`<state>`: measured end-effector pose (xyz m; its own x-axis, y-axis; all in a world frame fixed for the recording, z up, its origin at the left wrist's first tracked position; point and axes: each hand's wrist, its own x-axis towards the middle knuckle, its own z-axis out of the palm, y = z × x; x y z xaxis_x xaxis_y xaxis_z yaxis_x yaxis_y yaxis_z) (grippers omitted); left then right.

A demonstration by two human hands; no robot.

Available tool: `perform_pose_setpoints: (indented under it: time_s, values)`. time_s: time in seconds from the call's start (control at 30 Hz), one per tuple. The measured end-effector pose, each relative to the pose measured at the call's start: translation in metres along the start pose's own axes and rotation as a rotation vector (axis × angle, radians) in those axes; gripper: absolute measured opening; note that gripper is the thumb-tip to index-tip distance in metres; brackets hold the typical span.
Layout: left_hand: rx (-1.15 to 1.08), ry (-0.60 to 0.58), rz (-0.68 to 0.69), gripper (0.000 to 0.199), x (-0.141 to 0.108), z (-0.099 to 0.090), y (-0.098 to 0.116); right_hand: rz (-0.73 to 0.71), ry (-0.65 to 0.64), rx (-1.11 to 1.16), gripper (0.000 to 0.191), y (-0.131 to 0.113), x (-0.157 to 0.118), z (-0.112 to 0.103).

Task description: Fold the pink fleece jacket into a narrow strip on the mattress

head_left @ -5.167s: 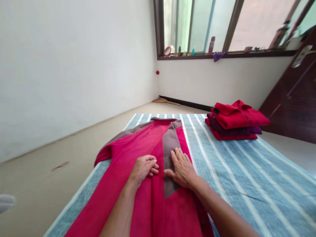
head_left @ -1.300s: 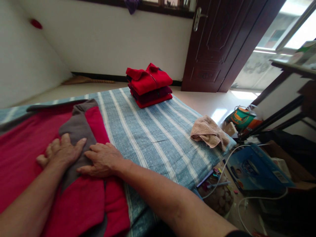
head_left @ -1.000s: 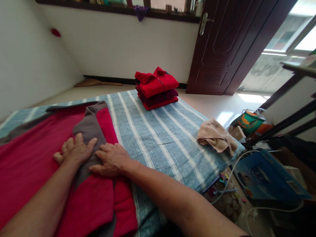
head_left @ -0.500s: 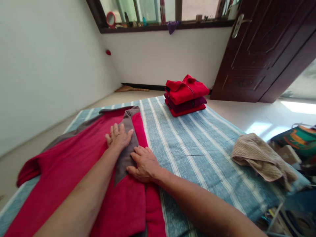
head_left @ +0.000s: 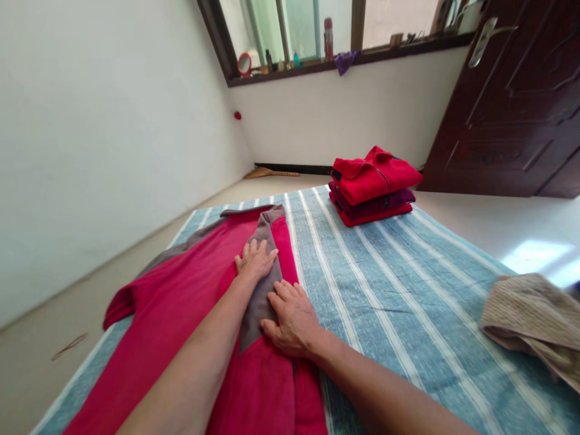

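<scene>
Crimson fleece, with a grey panel (head_left: pixel 263 284) down its front, lies spread on the striped sheet (head_left: pixel 408 284) before us: this jacket (head_left: pixel 181 308) sits at the sheet's left side, one sleeve trailing off toward the floor. Our left hand (head_left: pixel 255 261) rests flat on the grey panel, fingers together and stretched out, gripping nothing. Our right hand (head_left: pixel 292 317) lies just beside it and nearer to us, palm down on the seam where grey meets red, fingers loosely spread, also holding nothing.

As to progress, we judge the work well begun but not finished. A stack (head_left: pixel 374 186) of three folded garments (two red, one dark plum between them) already stands at the far edge of the sheet, well apart from our hands. The jacket under our palms looks only partly folded: its right side seems turned in over the middle, while the left sleeve and the long body remain open. A beige cloth (head_left: pixel 530 320) lies crumpled at the right edge, untouched.
</scene>
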<state>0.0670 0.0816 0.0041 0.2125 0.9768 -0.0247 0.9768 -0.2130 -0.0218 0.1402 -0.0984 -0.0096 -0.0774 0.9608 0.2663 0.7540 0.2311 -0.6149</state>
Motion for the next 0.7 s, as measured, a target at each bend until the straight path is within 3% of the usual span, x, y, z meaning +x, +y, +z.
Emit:
perform_pose_setpoints:
  time_s: [0.23, 0.47, 0.7]
  values:
    - [0.004, 0.062, 0.013, 0.061, 0.016, -0.007, 0.007, 0.019, 0.002, 0.037, 0.045, -0.003, -0.001, 0.0]
    - [-0.015, -0.055, 0.031, 0.07, 0.032, -0.006, 0.008, 0.037, 0.015, 0.082, 0.046, -0.006, -0.002, 0.002]
    - [-0.006, -0.084, 0.039, 0.069, 0.032, -0.006, 0.007, 0.045, 0.015, 0.104, 0.047, -0.006, -0.004, 0.003]
